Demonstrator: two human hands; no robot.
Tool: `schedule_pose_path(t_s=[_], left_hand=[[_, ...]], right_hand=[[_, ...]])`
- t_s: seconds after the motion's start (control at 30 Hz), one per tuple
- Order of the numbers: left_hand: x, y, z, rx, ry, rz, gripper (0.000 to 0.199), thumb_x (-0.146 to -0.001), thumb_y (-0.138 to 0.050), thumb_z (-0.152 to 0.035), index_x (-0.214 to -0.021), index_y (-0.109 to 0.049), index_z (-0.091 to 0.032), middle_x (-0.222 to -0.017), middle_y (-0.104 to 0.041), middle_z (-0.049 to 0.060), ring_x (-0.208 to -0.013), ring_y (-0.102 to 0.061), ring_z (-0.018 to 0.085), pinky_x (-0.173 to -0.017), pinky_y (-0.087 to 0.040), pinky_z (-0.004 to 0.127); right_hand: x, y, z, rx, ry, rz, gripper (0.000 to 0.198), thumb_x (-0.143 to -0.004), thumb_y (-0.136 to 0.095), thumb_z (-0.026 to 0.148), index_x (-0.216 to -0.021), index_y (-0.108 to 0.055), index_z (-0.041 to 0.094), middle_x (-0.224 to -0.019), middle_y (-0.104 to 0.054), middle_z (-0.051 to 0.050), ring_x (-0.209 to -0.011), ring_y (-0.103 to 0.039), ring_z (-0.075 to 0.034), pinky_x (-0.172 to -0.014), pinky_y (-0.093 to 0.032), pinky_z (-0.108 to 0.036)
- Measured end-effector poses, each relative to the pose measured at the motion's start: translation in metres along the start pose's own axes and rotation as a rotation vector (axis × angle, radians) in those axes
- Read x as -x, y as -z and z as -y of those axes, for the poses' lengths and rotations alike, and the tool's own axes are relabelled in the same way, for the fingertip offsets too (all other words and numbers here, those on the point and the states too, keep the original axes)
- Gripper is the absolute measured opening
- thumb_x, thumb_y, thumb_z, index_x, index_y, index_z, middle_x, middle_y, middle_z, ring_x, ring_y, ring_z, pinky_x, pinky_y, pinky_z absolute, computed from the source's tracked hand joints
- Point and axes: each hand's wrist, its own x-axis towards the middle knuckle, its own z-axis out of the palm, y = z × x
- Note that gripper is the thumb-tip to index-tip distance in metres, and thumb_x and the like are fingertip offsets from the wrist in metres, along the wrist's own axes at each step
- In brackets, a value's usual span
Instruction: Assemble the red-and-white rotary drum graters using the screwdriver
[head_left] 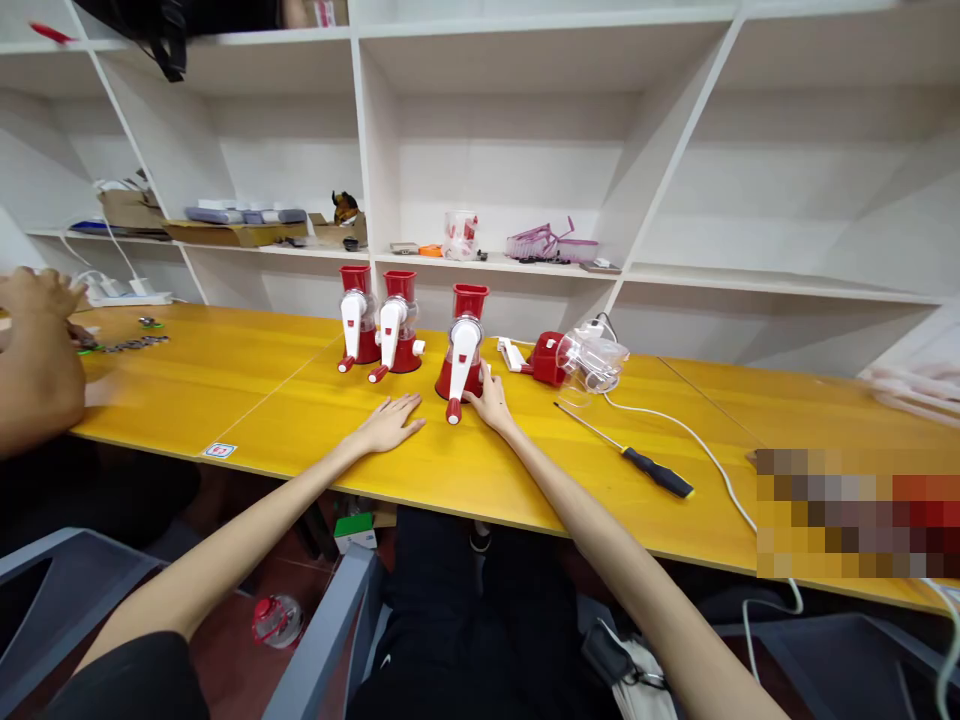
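My right hand (pixel 493 402) is closed on the right side of the base of a red and white rotary grater (pixel 466 345), its thumb in front and its other fingers partly hidden. The grater stands upright, with its white crank hanging down to a red knob. My left hand (pixel 390 425) lies flat on the yellow table (pixel 480 470), fingers apart, holding nothing. Two similar graters, the nearer one (pixel 399 320) and the farther one (pixel 358 315), stand upright behind it to the left.
A red grater part (pixel 549 358) and clear plastic pieces (pixel 592 355) lie at the right. In front of them are a screwdriver (pixel 656 470) and a white cable (pixel 697 440). Another person's arm (pixel 37 350) rests at far left. White shelves (pixel 510 130) rise behind.
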Motion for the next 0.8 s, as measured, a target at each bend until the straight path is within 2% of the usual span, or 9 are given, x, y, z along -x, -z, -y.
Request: schedule_pose_path(t_s=[0.1,0.2,0.33,0.43,0.57,0.7,0.8], left_hand=[[-0.013,-0.002,-0.001,0.000,0.011,-0.035,0.070,-0.096,-0.036,-0.055,-0.151,-0.037,-0.011,-0.161,-0.035,0.018,-0.149,-0.034,0.033,-0.123,-0.024,0.050],[-0.024,-0.003,-0.007,0.010,-0.023,-0.054,0.061,-0.095,-0.042,-0.049,-0.144,-0.046,-0.014,-0.156,-0.042,0.016,-0.140,-0.046,0.032,-0.118,-0.035,0.045],[-0.040,-0.004,-0.015,0.015,-0.058,-0.079,0.053,-0.093,-0.047,-0.044,-0.137,-0.052,-0.014,-0.143,-0.053,0.015,-0.130,-0.055,0.033,-0.115,-0.038,0.044],[-0.055,-0.005,-0.018,0.017,-0.043,-0.102,0.049,-0.092,-0.049,-0.041,-0.132,-0.054,-0.013,-0.135,-0.057,0.017,-0.124,-0.059,0.036,-0.111,-0.041,0.048],[-0.069,-0.005,-0.020,0.041,-0.022,-0.117,0.045,-0.092,-0.050,-0.040,-0.129,-0.057,-0.015,-0.132,-0.059,0.017,-0.118,-0.062,0.035,-0.104,-0.047,0.044],[-0.067,-0.010,-0.029,0.042,0.010,-0.096,0.048,-0.093,-0.048,-0.040,-0.132,-0.055,-0.014,-0.137,-0.059,0.018,-0.127,-0.058,0.035,-0.110,-0.043,0.044],[-0.058,-0.024,-0.049,0.025,0.023,-0.054,0.060,-0.094,-0.045,-0.044,-0.141,-0.047,-0.006,-0.150,-0.046,0.025,-0.143,-0.041,0.040,-0.120,-0.030,0.051]], right_hand=[[-0.009,-0.008,0.001,0.025,-0.027,-0.008,0.041,-0.095,-0.061,0.038,-0.130,-0.056,0.016,-0.130,-0.057,-0.011,-0.115,-0.060,-0.023,-0.097,-0.053,-0.046],[-0.019,-0.016,0.004,0.050,-0.050,-0.003,0.042,-0.095,-0.061,0.038,-0.131,-0.055,0.016,-0.132,-0.057,-0.011,-0.116,-0.059,-0.024,-0.098,-0.053,-0.047],[-0.032,-0.025,0.009,0.085,-0.083,0.015,0.048,-0.095,-0.060,0.038,-0.138,-0.050,0.018,-0.139,-0.052,-0.012,-0.122,-0.056,-0.026,-0.102,-0.051,-0.050],[-0.040,-0.030,0.013,0.118,-0.100,0.045,0.066,-0.096,-0.058,0.038,-0.153,-0.031,0.021,-0.147,-0.045,-0.017,-0.126,-0.055,-0.030,-0.104,-0.049,-0.052],[-0.046,-0.032,0.016,0.174,-0.097,0.085,0.079,-0.098,-0.049,0.037,-0.161,-0.004,0.019,-0.153,-0.036,-0.026,-0.125,-0.057,-0.036,-0.101,-0.048,-0.052],[-0.048,-0.035,0.018,0.228,-0.081,0.095,0.082,-0.098,-0.046,0.041,-0.160,0.000,0.010,-0.152,-0.036,-0.030,-0.126,-0.055,-0.040,-0.104,-0.044,-0.053],[-0.050,-0.032,0.014,0.252,-0.070,0.087,0.077,-0.100,-0.045,0.046,-0.157,-0.013,0.006,-0.146,-0.044,-0.031,-0.126,-0.055,-0.038,-0.107,-0.041,-0.053]])
